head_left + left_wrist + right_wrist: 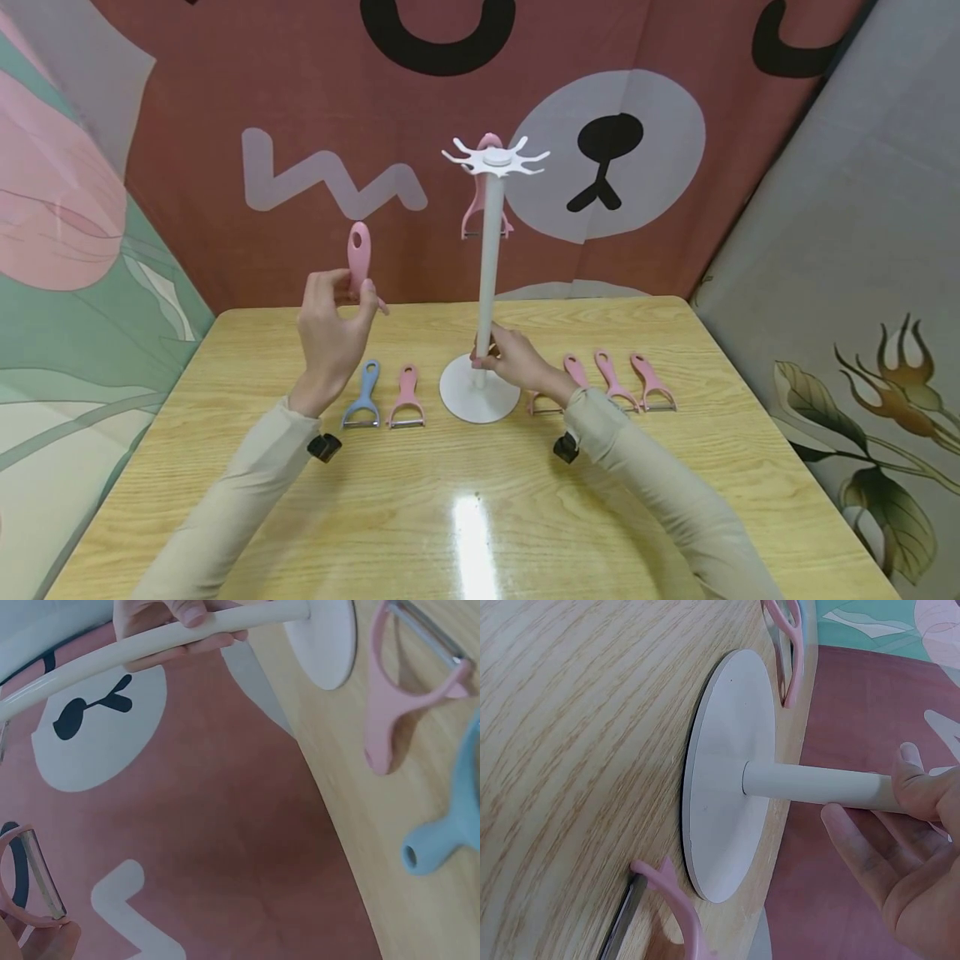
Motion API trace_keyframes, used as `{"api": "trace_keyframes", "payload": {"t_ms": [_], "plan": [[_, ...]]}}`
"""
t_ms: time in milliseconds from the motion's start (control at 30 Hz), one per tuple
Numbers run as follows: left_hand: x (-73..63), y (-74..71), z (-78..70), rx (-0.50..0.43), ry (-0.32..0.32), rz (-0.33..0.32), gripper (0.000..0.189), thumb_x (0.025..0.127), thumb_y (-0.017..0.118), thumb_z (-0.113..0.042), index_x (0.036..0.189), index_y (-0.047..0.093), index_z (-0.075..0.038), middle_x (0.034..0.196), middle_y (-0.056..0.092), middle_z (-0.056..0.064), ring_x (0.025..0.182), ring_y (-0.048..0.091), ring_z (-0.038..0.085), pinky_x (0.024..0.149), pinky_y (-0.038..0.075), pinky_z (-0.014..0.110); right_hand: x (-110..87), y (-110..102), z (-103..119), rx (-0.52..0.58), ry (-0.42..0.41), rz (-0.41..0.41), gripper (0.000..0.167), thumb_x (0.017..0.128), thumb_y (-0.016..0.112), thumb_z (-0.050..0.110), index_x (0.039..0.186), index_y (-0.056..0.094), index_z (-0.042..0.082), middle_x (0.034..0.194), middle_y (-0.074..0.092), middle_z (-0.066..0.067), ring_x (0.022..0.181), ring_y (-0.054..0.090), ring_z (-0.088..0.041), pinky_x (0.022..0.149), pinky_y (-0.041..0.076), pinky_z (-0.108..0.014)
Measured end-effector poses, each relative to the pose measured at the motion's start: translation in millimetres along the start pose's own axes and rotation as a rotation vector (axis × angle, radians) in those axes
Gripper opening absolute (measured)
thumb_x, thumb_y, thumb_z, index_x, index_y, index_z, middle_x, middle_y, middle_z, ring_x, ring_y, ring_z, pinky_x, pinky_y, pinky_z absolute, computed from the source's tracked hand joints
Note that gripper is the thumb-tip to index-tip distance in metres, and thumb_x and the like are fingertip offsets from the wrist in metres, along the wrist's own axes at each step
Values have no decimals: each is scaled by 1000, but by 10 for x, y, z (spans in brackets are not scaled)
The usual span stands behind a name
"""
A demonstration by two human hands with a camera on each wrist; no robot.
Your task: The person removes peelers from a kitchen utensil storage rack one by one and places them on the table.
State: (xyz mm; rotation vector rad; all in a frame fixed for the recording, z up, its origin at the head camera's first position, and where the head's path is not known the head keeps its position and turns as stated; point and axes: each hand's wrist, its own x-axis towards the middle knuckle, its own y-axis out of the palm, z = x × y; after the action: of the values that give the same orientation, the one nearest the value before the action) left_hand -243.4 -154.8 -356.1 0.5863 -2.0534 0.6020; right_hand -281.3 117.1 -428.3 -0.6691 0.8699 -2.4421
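My left hand (330, 329) is raised left of the white stand and pinches a pink peeler (360, 252), handle end up. In the left wrist view that peeler's blade (43, 874) shows by the fingertips. With thumb and fingers my right hand (517, 358) grips the lower part of the stand's pole (491, 258), just over its round base (731, 780). At the top of the stand is a ring of white hooks (497, 158), where another pink peeler (477, 200) hangs at the back, partly hidden by the pole.
Left of the base, a blue peeler (366, 392) and a pink peeler (407, 393) lie on the wooden table (390, 517). Several pink peelers (613, 375) lie to the right, one partly behind the right wrist. A patterned cloth (300, 83) hangs behind the table.
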Motion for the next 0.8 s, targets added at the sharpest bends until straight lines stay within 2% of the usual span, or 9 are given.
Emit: {"api": "trace_keyframes", "payload": {"t_ms": [267, 533, 800], "plan": [[-54, -79, 84, 26, 7, 1, 22, 92, 65, -11, 104, 62, 7, 94, 59, 17, 79, 64, 27, 72, 52, 30, 11, 14, -16, 6, -4, 1, 21, 89, 72, 2, 102, 57, 3, 93, 68, -5, 88, 69, -21, 76, 57, -28], [-68, -111, 88, 25, -1, -14, 20, 91, 67, -9, 103, 63, 6, 93, 61, 17, 77, 65, 27, 72, 50, 28, 10, 8, -18, 14, 0, 0, 21, 88, 72, 0, 103, 57, 2, 93, 68, -5, 89, 70, -23, 76, 57, -28], [-106, -136, 127, 40, -4, -6, 18, 90, 67, -9, 102, 64, 5, 92, 61, 16, 80, 62, 28, 71, 53, 34, 7, 12, -32, 3, -4, -2, 22, 89, 72, 1, 103, 57, 3, 93, 68, -5, 89, 69, -21, 76, 57, -29]]}}
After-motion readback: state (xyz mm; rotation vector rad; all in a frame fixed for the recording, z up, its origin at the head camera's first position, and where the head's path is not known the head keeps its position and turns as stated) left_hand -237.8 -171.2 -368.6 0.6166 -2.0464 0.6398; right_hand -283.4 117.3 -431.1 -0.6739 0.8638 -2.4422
